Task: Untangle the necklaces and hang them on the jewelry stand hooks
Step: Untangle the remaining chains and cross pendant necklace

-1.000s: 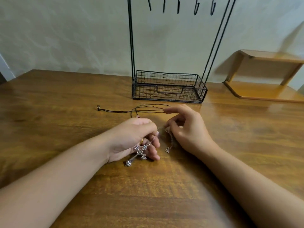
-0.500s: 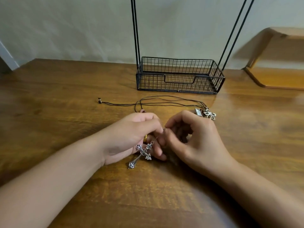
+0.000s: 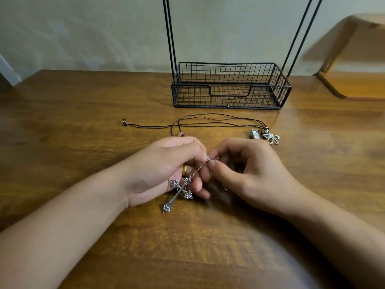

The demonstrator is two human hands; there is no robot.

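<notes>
A silver cross pendant (image 3: 179, 192) hangs on a thin chain (image 3: 199, 168) just above the wooden table. My left hand (image 3: 166, 170), with a gold ring on one finger, pinches the chain near its top end. My right hand (image 3: 248, 174) pinches the same chain right beside it, fingertips almost touching. Behind my hands lie black cord necklaces (image 3: 210, 122) spread on the table, with a silver flower pendant (image 3: 273, 137) and a small rectangular pendant (image 3: 254, 134) at their right end. The black jewelry stand (image 3: 229, 88) rises at the back; its hooks are out of view.
The stand's wire basket base (image 3: 283, 88) stands at the back centre of the table, with thin black uprights (image 3: 169, 34) going out of frame. A wooden shelf (image 3: 354, 84) sits at the back right. A cord end with a small bead (image 3: 124, 121) lies to the left.
My right hand has closed in from an open reach and now pinches the chain beside my left hand. The view has tilted down, so the hooks have left the frame and the flower pendant shows.
</notes>
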